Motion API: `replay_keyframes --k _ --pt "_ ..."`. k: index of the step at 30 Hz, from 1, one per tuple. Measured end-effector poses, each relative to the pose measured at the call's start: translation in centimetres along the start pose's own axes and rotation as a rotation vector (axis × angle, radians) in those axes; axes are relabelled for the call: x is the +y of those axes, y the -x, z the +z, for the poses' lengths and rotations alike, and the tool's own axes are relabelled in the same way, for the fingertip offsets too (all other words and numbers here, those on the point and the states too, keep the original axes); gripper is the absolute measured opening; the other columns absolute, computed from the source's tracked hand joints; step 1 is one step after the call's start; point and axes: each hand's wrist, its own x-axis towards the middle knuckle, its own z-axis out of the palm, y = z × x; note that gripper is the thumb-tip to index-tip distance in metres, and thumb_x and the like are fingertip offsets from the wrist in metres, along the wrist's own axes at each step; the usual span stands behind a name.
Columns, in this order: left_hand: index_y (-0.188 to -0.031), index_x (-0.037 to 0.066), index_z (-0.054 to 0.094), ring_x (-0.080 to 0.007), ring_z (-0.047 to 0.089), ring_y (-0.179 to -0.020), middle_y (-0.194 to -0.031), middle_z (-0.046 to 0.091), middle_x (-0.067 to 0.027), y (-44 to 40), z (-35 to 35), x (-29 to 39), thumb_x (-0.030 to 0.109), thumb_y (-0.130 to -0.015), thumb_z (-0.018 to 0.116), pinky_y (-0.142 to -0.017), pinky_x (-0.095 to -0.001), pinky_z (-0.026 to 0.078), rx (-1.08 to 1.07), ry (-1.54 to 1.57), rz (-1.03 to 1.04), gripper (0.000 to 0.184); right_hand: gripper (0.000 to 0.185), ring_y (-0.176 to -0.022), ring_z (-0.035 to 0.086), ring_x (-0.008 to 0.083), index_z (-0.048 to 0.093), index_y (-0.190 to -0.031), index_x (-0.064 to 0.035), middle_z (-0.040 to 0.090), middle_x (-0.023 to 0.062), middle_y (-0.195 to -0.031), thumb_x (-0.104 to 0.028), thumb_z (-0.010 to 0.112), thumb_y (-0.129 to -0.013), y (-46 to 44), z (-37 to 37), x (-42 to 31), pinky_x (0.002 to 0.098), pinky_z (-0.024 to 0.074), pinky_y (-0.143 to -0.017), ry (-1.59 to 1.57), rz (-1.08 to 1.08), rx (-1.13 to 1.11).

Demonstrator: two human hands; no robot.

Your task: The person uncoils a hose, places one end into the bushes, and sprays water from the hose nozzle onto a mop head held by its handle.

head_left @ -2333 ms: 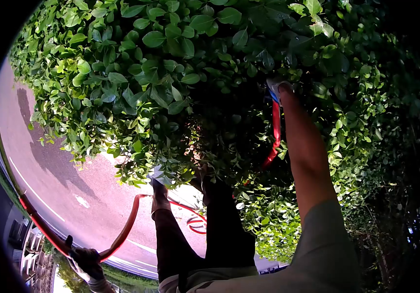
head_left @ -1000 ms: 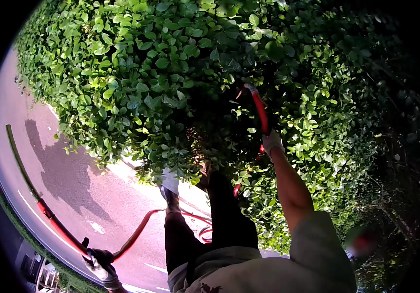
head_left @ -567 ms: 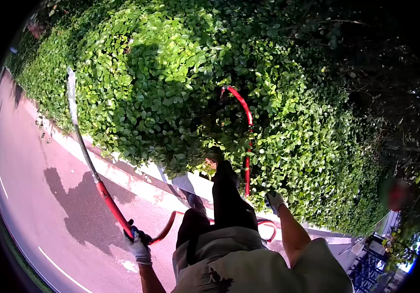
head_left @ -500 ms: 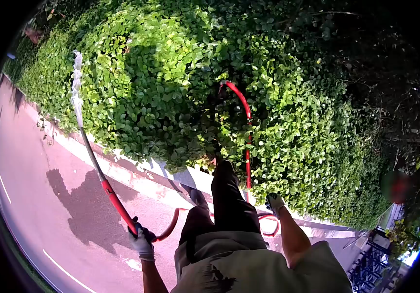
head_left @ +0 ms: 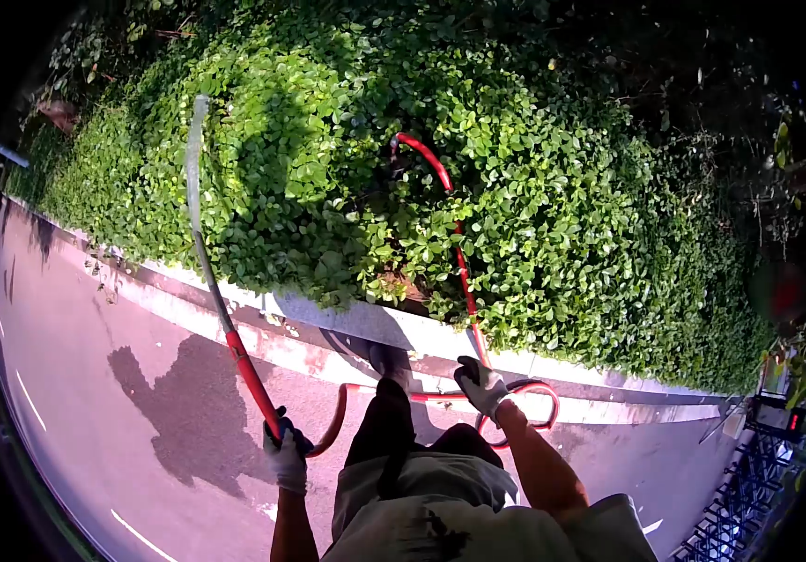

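A pinkish-grey road (head_left: pixel 75 356) spreads across the lower left under hard sunlight, marked with thin white lines (head_left: pixel 28 403); a broad dark shadow lies across it, ragged at the edges; a pale, stained kerb (head_left: pixel 164 298) crosses at a slant between road and hedge (head_left: pixel 571 262); the place is outdoors, with deep shade above the hedge and blue-black metal bars (head_left: pixel 735 496) at the lower right.

The hedge is a dense, rounded mass of small oval leaves, bright green and glossy in the sun, darker in the gaps; the red hose (head_left: pixel 253 379) is smooth and slightly shiny, leading up into a narrow dark tube (head_left: pixel 211 276), with a pale, see-through streak (head_left: pixel 195 164) at the top that looks like water, standing against the leaves; below the grip the hose bends into a U; another red stretch (head_left: pixel 436 167) arches out of the leaves and drops toward the kerb, near a round loop (head_left: pixel 554 409); whether all the red lengths join cannot be told.

The left hand (head_left: pixel 288 456), in a whitish glove with dark fingers, is wrapped around the red hose just above its bend; the right hand (head_left: pixel 480 384), gloved likewise, is loosely curled beside the other stretch, and whether it grips it cannot be told.
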Motion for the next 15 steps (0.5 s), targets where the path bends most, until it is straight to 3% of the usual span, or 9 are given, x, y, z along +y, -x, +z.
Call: replay_keyframes --k 1,2,4,7,11,14,15 --pt "-0.132 0.002 0.043 -0.0076 0.043 -0.050 -0.073 0.044 0.0024 1.5 0.5 -0.2 -0.002 -0.095 0.044 -0.043 -0.0263 0.041 -0.010 -0.013 0.009 0.037 0.049 -0.093 0.068 0.0334 0.055 -0.129 -0.0028 0.070 0.0187 -0.093 -0.026 0.064 -0.087 1.4 1.1 0.4 0.0399 0.0528 -0.083 0.076 -0.134 0.003" --pt "-0.130 0.001 0.044 -0.0084 0.046 -0.052 -0.076 0.046 0.0015 3.2 0.9 -1.0 -0.004 -0.093 0.045 -0.046 -0.0257 0.043 -0.036 -0.055 0.038 0.037 0.050 -0.101 0.065 0.0377 0.054 -0.130 -0.0039 0.069 0.0207 -0.102 -0.028 0.063 -0.087 3.5 1.1 -0.5 0.0430 0.0515 -0.087 0.026 -0.071 -0.122" --pt "-0.128 0.000 0.045 -0.0091 0.048 -0.053 -0.078 0.049 0.0001 7.5 -0.6 -6.7 -0.004 -0.092 0.049 -0.047 -0.0254 0.042 -0.096 -0.144 -0.026 0.036 0.049 -0.103 0.063 0.0399 0.053 -0.129 -0.0048 0.066 0.0231 -0.107 -0.029 0.062 -0.087 6.9 2.6 1.6 0.0451 0.0502 -0.089 0.068 -0.273 -0.121" --pt "-0.114 0.004 0.052 -0.0081 0.047 -0.052 -0.069 0.048 0.0019 17.0 -0.1 -11.9 0.001 -0.093 0.053 -0.046 -0.0248 0.040 -0.071 -0.218 -0.063 0.022 0.047 -0.099 0.061 0.0433 0.054 -0.125 -0.0049 0.064 0.0250 -0.108 -0.032 0.063 -0.087 13.2 4.4 5.1 0.0470 0.0488 -0.088 -0.021 -0.373 -0.137" --pt "-0.105 0.008 0.052 -0.0075 0.046 -0.052 -0.069 0.049 0.0021 23.2 -0.7 -13.0 0.004 -0.094 0.054 -0.045 -0.0247 0.038 -0.110 -0.215 0.042 0.012 0.050 -0.102 0.063 0.0383 0.053 -0.128 -0.0043 0.066 0.0214 -0.109 -0.034 0.062 -0.089 22.9 6.3 5.5 0.0431 0.0494 -0.090 0.066 -0.522 -0.260" --pt "-0.107 0.007 0.052 -0.0072 0.046 -0.052 -0.070 0.049 0.0023 28.3 -2.7 -12.9 0.003 -0.093 0.055 -0.044 -0.0244 0.038 -0.070 -0.228 0.055 0.015 0.055 -0.108 0.064 0.0342 0.048 -0.135 -0.0030 0.066 0.0196 -0.115 -0.037 0.059 -0.092 28.0 8.6 6.0 0.0398 0.0498 -0.093 0.015 -0.485 -0.387" --pt "-0.115 0.009 0.050 -0.0089 0.046 -0.047 -0.067 0.047 0.0021 28.8 -4.5 -14.2 0.004 -0.093 0.053 -0.041 -0.0255 0.039 -0.072 -0.295 0.078 0.022 0.056 -0.108 0.064 0.0339 0.047 -0.135 -0.0025 0.066 0.0201 -0.115 -0.037 0.059 -0.092 29.6 8.8 5.5 0.0398 0.0499 -0.094 -0.042 -0.496 -0.410"
